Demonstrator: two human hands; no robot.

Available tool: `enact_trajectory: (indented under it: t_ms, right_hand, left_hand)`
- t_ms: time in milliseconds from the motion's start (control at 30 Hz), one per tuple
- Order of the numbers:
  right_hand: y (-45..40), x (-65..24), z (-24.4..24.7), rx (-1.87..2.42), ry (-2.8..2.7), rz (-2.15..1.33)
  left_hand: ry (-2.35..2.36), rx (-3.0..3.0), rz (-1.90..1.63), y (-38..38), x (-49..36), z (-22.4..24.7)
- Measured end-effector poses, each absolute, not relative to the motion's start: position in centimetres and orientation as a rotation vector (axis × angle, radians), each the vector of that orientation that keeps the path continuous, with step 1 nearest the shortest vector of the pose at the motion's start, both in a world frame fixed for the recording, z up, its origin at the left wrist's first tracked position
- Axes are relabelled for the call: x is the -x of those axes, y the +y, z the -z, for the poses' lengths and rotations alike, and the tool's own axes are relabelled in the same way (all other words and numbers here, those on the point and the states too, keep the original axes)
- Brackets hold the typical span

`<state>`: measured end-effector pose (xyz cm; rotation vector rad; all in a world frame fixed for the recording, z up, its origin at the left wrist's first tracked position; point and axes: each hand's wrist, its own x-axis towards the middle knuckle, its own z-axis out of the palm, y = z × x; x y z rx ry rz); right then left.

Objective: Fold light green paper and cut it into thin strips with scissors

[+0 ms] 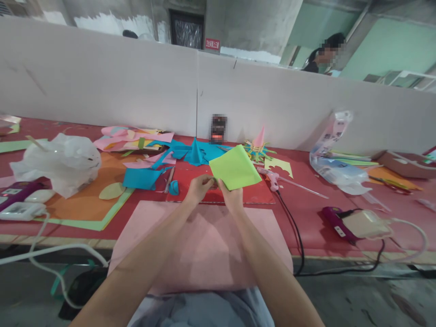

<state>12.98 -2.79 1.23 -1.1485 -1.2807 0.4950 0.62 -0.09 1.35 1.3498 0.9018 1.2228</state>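
Note:
My right hand [233, 196] is closed on the lower left edge of a bright lime-green sheet [235, 167], perhaps paper or felt, tilted up above the red board [221, 197]. Close beside it, the fingers of my left hand [200, 187] are pinched together; what they hold, if anything, is too small to name. Behind the sheet stand a blue cone [195, 153] and a pink cone [260, 137] with yellow and green strips around its base. A pink glue gun [273, 179] lies right of the sheet, with a clear glue stick [303, 187] at its rear.
Blue scraps [141, 178] and an orange sheet [81, 200] lie left, near a white plastic bag [61, 159]. Purple power strips [335, 222] with cords sit on both sides. Scissors [397, 185] lie far right. A white partition [136, 86] runs behind; beyond it is a person [311, 66].

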Motion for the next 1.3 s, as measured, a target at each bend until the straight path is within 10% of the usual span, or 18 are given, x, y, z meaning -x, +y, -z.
enact_trajectory:
  t_ms: [1300]
  right_hand:
    - [-2.85, -13.77, -1.79, 1.312, -1.241, -0.565]
  left_hand:
    - [0.821, -1.245, -1.169, 0.32, -0.58, -1.05]
